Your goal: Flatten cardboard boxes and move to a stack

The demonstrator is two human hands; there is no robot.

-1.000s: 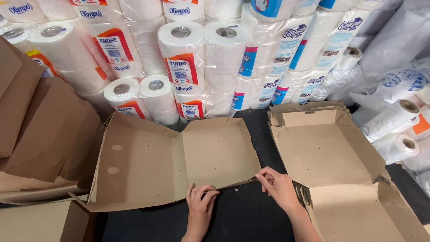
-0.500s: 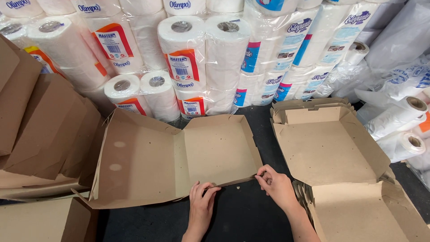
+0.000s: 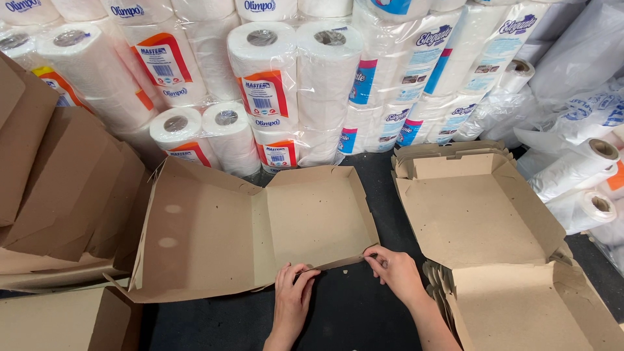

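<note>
Pinching the near flap of the flat brown cardboard box blank (image 3: 260, 227), the left hand (image 3: 294, 292) and right hand (image 3: 395, 273) have drawn closer along that edge since a second ago, at the dark counter's (image 3: 351, 318) near edge, lifting the fold slightly.

A dark tabletop (image 3: 364, 312) fills the lower middle; behind it rises a wall of wrapped white paper rolls (image 3: 273, 91); to the right of that wall lie loose rolls in clear plastic (image 3: 578, 175); left of the wall leans a pile of flat brown cardboard sheets (image 3: 58, 182); right of the tabletop sits a stack of open brown boxes (image 3: 481, 214); light is even and soft.
</note>
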